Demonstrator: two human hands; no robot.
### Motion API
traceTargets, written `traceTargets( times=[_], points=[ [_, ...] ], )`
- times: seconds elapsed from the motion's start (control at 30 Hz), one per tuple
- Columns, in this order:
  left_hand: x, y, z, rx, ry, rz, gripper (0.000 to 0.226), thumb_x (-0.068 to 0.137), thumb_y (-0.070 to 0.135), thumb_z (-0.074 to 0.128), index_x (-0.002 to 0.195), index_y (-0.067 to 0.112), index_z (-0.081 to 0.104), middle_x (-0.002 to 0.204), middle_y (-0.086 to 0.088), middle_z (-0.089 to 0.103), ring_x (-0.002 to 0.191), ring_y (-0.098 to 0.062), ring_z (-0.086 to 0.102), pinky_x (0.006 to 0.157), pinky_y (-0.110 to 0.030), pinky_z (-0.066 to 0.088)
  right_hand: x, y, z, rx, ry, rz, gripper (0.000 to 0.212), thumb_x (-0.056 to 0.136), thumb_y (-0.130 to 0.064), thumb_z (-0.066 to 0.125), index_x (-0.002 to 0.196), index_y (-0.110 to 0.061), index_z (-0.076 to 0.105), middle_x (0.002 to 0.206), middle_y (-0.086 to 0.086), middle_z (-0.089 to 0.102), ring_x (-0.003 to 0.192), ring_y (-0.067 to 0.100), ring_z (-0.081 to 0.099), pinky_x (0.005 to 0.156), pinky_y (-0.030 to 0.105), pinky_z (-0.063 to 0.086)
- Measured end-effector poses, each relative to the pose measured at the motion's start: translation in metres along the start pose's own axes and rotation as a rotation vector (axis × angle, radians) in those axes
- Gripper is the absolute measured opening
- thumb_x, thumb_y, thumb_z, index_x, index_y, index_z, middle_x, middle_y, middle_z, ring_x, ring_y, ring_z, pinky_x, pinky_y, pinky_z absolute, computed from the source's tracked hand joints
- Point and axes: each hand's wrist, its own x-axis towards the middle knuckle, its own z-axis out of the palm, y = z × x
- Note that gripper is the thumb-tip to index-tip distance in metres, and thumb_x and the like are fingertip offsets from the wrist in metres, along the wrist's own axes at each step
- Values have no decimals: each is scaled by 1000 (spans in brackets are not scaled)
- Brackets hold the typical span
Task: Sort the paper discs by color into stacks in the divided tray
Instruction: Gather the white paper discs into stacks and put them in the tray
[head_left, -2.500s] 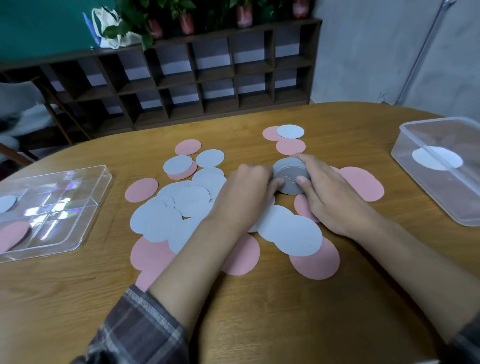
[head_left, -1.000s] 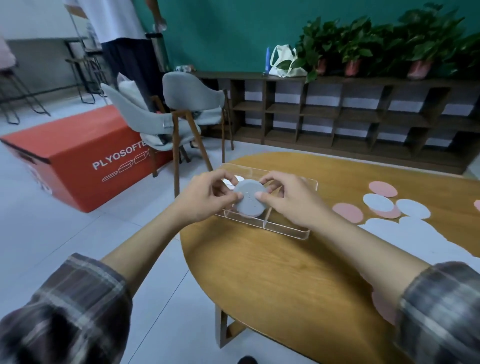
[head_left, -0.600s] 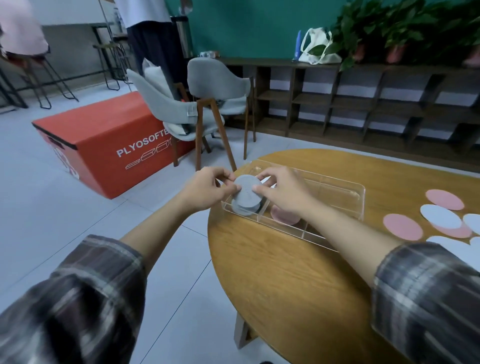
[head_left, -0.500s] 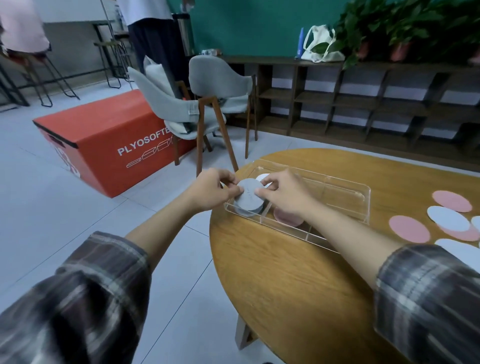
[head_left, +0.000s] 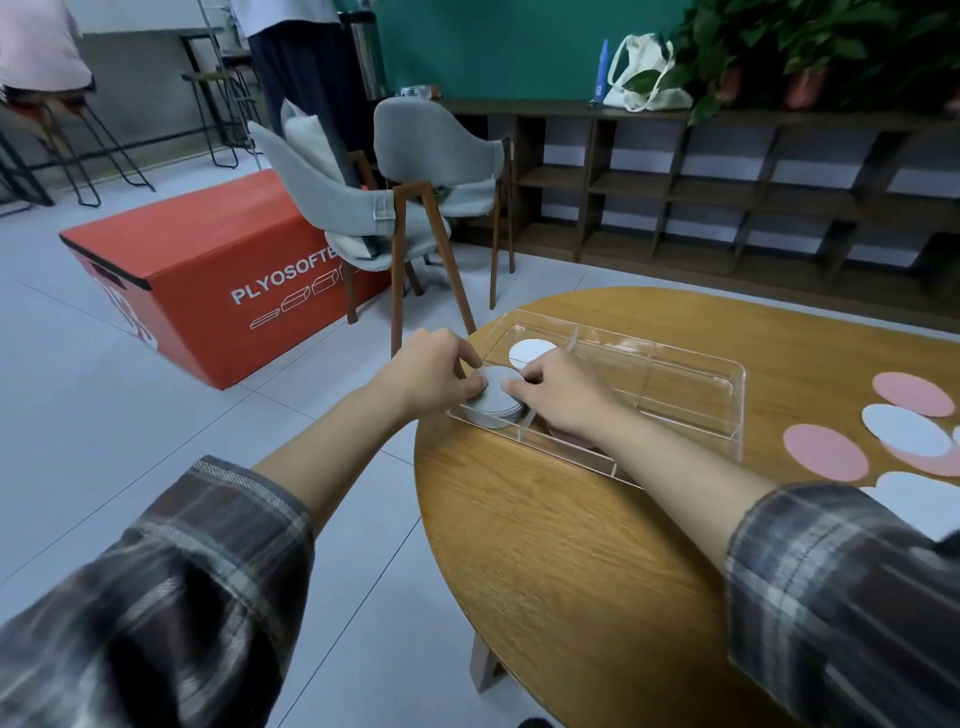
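A clear divided tray (head_left: 691, 395) lies at the left end of the round wooden table (head_left: 545, 545). A stack of grey-blue paper discs (head_left: 493, 400) sits low in the tray's near-left compartment. My left hand (head_left: 434, 371) grips the stack's left side and my right hand (head_left: 561, 392) grips its right side. A single white disc (head_left: 530, 351) lies in the compartment behind. A pink disc (head_left: 569, 435) shows partly under my right wrist in the neighbouring compartment. Loose pink discs (head_left: 825, 451) and pale discs (head_left: 906, 428) lie on the table at the right.
The tray sits close to the table's left edge, with tiled floor beyond. Two grey chairs (head_left: 415, 197) and a red box (head_left: 218, 270) stand on the floor to the left. A dark shelf unit (head_left: 727, 197) runs along the back wall. A person (head_left: 306, 62) stands at the back.
Both hands carried the grey-blue stack from the pile on the table to the tray and lowered it into the near-left compartment. My head turned left with it.
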Motion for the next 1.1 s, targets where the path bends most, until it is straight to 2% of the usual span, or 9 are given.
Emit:
traceTargets(
  times=[0.07,0.17,0.3,0.43,0.6,0.73,0.83,0.97,1.1],
  points=[
    [-1,2,1,17,14,0,27,94,32,75,114,13,77,96,-4,79,87,-16,73,84,-34,62,1,1,5,-7,33,-2,47,96,-42,65,59,-16,51,53,-3,43,59,21,46,56,33,36],
    [-3,5,2,36,43,-12,25,94,30,75,111,12,78,94,-4,78,85,-16,73,83,-37,63,-3,0,3,-18,72,-24,30,92,-48,67,92,-19,71,75,-3,68,78,22,65,75,40,55],
    [-11,15,-5,78,87,13,22,95,28,72,111,14,77,97,-3,78,87,-18,73,83,-40,63,-19,3,-19,27,136,-79,27,95,-41,65,116,-26,72,89,-10,71,98,16,63,84,35,51],
    [-20,48,-14,94,92,106,21,96,27,68,112,17,77,98,1,78,86,-14,72,84,-40,62,-47,19,-53,84,198,-101,20,95,-34,68,112,-27,75,92,-13,69,96,13,63,78,28,42],
    [-27,119,-13,67,12,284,19,97,27,69,112,21,78,95,10,76,83,-7,70,85,-34,60,-101,52,-99,97,212,-79,19,94,-37,69,111,-30,74,94,-15,70,98,15,64,83,31,47],
    [-33,185,3,49,-21,406,18,98,29,69,112,24,78,97,9,78,83,-4,68,74,-8,50,-149,91,-137,89,244,-40,19,93,-40,69,111,-34,73,93,-16,70,88,12,60,81,34,51],
    [-37,231,24,-8,-55,465,18,97,27,70,111,21,79,91,8,78,80,-5,68,78,-17,52,-185,120,-161,91,290,-13,15,93,-32,71,107,-29,74,91,-12,72,72,5,58,70,28,47],
    [-40,280,54,-18,-138,515,20,96,26,69,113,21,78,92,8,77,83,-10,68,81,-23,51,-223,162,-184,84,336,33,15,94,-26,69,109,-27,74,90,-14,70,71,-3,58,71,23,45],
    [-39,313,90,-52,-197,522,19,97,31,68,112,23,76,99,8,77,88,-11,70,85,-26,53,-249,201,-193,87,365,63,20,93,-18,70,112,-23,74,88,-12,72,69,-14,54,62,8,37]
  ],
)
